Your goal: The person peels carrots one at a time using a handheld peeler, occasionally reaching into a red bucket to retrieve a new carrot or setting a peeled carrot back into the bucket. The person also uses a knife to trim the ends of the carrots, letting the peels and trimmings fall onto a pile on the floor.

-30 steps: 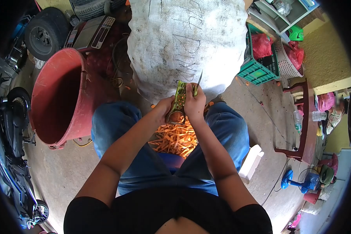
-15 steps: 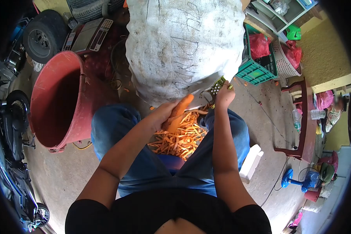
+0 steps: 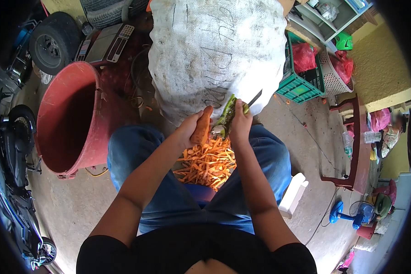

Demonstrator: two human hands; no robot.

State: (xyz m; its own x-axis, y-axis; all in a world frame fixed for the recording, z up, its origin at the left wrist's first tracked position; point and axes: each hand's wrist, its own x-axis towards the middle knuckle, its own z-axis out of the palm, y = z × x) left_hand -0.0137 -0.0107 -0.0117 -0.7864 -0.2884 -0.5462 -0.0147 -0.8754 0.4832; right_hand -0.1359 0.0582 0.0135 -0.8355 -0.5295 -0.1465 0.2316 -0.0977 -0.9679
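Observation:
My left hand [image 3: 190, 129] is closed around a carrot [image 3: 201, 129], which stands nearly upright with its tip pointing away from me. In my right hand [image 3: 242, 124] is a green peeler [image 3: 226, 114] with a holed body, its shiny metal end [image 3: 218, 131] close beside the carrot. A dark knife-like blade [image 3: 255, 97] juts out past the same hand. Below both hands, orange peelings [image 3: 205, 164] are heaped in a blue tub [image 3: 200, 192] between my knees.
A large white woven sack [image 3: 214, 55] stands right in front of me. At left is a big red bin [image 3: 100, 123], with a scale [image 3: 107, 43] and a tyre [image 3: 52, 43] behind it. A green crate [image 3: 301, 86] sits to the right, and a white box [image 3: 293, 195] lies by my right knee.
My right hand has swung inward and left, bringing the peeler beside the carrot. My left hand has tilted the carrot more upright.

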